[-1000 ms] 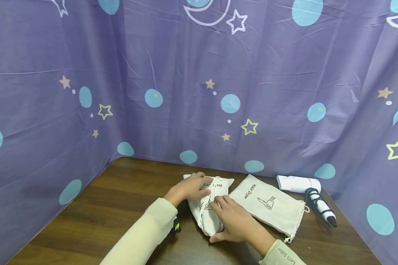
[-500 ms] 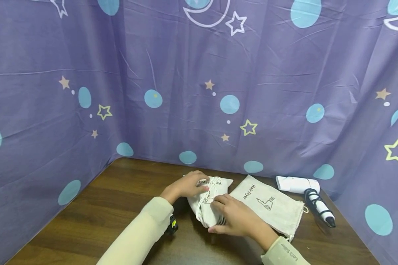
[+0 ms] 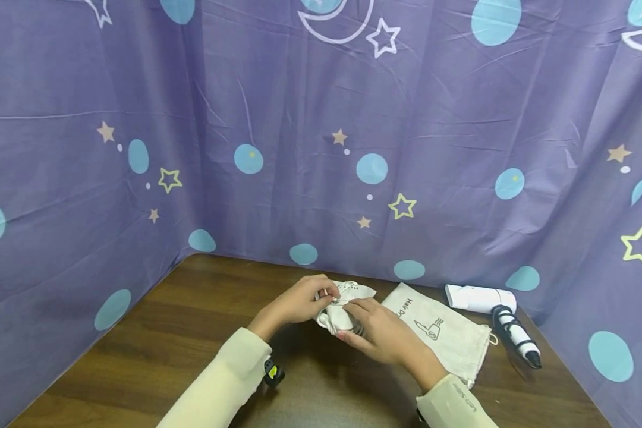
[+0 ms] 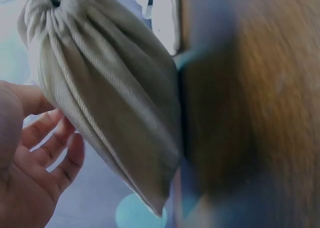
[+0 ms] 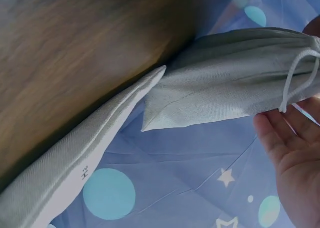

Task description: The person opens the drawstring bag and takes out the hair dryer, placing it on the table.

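A whitish cloth drawstring bag [image 3: 354,291] with a bulky shape is between both hands, its gathered mouth raised towards the head camera. My left hand [image 3: 304,300] pinches at the bag's top with thumb and curled fingers; whether cord or cloth lies between them is unclear. From the right, my right hand [image 3: 385,336] grips the gathered end, thumb towards the near side. Pleats run down from the mouth of the bag [image 4: 115,87] in the left wrist view. A loop of white cord [image 5: 289,82] hangs by the right fingers in the right wrist view. The bag's contents are hidden.
Flat on the wooden table [image 3: 192,333], a second drawstring bag [image 3: 441,339] printed "Hair Dryer" lies right of the hands. Beyond it rests a white hair dryer [image 3: 481,299], black cord wound round its handle. A purple patterned curtain [image 3: 299,196] borders the table.
The bag's near end has been lifted and tipped up, away from the person. The left fingers now pinch near the cord, and the right hand has moved slightly farther forward with the bag.
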Motion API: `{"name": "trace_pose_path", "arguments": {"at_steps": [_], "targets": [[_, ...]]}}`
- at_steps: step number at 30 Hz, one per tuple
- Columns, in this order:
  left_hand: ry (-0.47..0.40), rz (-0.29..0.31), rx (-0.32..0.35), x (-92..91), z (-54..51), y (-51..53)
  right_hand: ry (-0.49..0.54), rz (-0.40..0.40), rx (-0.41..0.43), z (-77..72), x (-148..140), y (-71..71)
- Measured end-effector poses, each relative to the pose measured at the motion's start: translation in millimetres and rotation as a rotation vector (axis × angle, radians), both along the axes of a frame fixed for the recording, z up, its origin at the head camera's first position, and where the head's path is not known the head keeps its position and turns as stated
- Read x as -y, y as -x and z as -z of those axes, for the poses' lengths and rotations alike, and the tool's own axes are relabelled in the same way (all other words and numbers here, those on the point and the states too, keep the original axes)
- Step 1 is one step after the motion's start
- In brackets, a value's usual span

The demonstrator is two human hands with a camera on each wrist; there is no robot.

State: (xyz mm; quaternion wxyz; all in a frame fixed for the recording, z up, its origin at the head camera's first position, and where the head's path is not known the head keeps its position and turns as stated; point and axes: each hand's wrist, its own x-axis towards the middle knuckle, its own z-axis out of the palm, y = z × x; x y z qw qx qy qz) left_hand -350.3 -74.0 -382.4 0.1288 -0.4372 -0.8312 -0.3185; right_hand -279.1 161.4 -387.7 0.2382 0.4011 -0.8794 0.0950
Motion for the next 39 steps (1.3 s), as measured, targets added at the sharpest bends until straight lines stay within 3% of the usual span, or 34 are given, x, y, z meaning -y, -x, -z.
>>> {"name": "trace_pose_path", "arguments": {"at_steps": [8,11,20,25,32,39], "targets": [[-0.055,0.149,0.102,6.8,-9.3,-11.1,0.132,0.003,0.02,-5.6,3,11.8],[-0.078,0.16,0.092,6.3,-10.0,-11.7,0.161,0.013,0.029,-7.4,5,14.7],[-0.202,0.115,-0.122,-2.2,-10.7,-9.1,0.259,0.047,0.08,-13.4,7,21.3],[-0.206,0.081,-0.221,-4.8,-9.4,-8.5,0.32,0.045,0.075,-13.5,5,20.7],[-0.157,-0.005,-0.346,-7.6,-11.0,-10.5,0.349,0.028,-0.055,-12.4,3,20.4],[-0.126,-0.044,-0.444,-9.3,-10.9,-12.2,0.404,0.038,-0.163,-10.4,5,23.7]]}}
